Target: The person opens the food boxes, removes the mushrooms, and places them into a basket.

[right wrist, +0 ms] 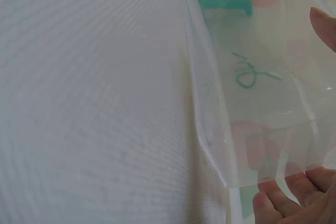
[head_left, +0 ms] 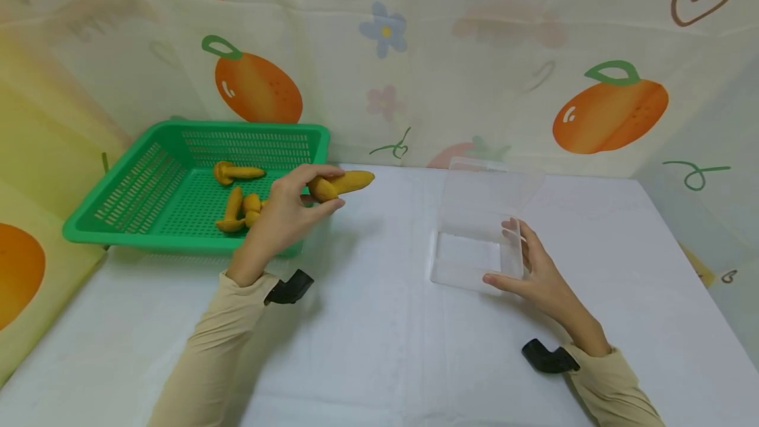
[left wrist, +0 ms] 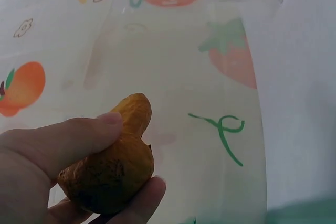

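A white table (head_left: 379,348) is filling the near scene; a cream cloth backdrop (head_left: 450,71) printed with oranges, hearts and flowers is hanging behind and along both sides.

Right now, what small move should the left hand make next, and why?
Probably carry the yellow mushroom rightward toward the clear box. The left hand already pinches it above the green basket's edge, and the right hand steadies the box, which looks empty.
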### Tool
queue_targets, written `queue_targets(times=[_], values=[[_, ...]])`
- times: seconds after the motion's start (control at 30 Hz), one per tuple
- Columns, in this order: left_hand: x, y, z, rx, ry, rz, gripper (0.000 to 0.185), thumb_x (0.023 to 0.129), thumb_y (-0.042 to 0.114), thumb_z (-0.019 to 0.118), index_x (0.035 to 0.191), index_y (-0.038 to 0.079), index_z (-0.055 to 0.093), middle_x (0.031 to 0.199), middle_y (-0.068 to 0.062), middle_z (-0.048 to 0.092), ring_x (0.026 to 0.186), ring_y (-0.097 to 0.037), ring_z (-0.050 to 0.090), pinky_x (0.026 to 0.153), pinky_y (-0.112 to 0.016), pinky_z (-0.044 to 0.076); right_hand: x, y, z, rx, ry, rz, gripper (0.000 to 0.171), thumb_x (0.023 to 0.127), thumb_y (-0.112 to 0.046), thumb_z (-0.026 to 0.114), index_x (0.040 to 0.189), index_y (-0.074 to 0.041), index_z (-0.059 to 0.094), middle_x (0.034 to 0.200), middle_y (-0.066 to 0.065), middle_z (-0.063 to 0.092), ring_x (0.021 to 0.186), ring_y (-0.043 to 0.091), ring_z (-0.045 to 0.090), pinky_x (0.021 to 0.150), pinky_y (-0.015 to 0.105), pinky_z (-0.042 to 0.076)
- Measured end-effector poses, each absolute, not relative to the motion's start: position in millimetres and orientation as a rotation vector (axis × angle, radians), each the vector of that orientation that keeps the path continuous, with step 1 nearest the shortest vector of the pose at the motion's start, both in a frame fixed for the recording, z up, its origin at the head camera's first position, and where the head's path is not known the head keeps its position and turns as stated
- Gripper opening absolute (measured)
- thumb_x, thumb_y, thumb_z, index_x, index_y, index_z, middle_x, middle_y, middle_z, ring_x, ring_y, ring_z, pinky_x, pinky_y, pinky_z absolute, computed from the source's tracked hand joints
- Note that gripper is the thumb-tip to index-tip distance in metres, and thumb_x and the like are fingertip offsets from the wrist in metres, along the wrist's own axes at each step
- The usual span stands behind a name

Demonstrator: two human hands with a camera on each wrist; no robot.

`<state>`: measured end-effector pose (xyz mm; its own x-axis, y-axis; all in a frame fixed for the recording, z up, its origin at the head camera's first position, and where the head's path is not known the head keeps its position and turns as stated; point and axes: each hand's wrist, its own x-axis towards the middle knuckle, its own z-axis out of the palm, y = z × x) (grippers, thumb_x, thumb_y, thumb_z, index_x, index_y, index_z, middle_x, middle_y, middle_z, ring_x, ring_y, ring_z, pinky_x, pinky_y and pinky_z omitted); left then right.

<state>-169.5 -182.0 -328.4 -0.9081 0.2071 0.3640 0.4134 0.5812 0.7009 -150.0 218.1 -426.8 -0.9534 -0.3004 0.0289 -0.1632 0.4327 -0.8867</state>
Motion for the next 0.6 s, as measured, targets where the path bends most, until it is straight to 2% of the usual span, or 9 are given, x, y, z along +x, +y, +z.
queue_targets(times=[0.13, 0.33, 0.43, 0.6], values=[[-170, -191, -331, -0.447, -2.555, -1.200, 0.039, 0.086, 0.005, 0.076, 0.123, 0.007, 0.065, 0.121, -0.011, 0.063, 0.103, -0.020, 0.059, 0.080, -0.029, 0.059, -150, 218, -428, -0.419, 2.549, -1.548, 0.111, 0.080, -0.018, 0.083, 0.160, -0.012, 0.004, 0.161, 0.011, 0.022, 0.150, 0.039, 0.022, 0.115, 0.066, 0.024], [-170, -201, -333, -0.338, -2.532, -1.242, 0.039, 0.088, 0.006, 0.074, 0.126, 0.006, 0.064, 0.124, -0.014, 0.062, 0.102, -0.021, 0.056, 0.074, -0.009, 0.049, -151, 218, -428, -0.424, 2.547, -1.556, 0.112, 0.081, -0.017, 0.083, 0.160, -0.012, 0.004, 0.161, 0.012, 0.022, 0.150, 0.039, 0.021, 0.116, 0.065, 0.021], [-171, -205, -337, -0.293, -2.506, -1.252, 0.039, 0.088, 0.004, 0.072, 0.126, 0.004, 0.063, 0.124, -0.017, 0.061, 0.100, -0.020, 0.055, 0.072, -0.004, 0.046, -151, 218, -428, -0.425, 2.549, -1.552, 0.112, 0.081, -0.017, 0.083, 0.159, -0.011, 0.004, 0.161, 0.012, 0.022, 0.150, 0.039, 0.021, 0.116, 0.065, 0.021], [-173, -210, -341, -0.256, -2.501, -1.235, 0.038, 0.091, 0.006, 0.067, 0.129, 0.005, 0.061, 0.126, -0.016, 0.060, 0.099, -0.017, 0.052, 0.072, -0.006, 0.045, -151, 219, -428, -0.427, 2.552, -1.548, 0.111, 0.080, -0.016, 0.083, 0.159, -0.008, 0.004, 0.161, 0.012, 0.022, 0.149, 0.038, 0.023, 0.114, 0.065, 0.025]])
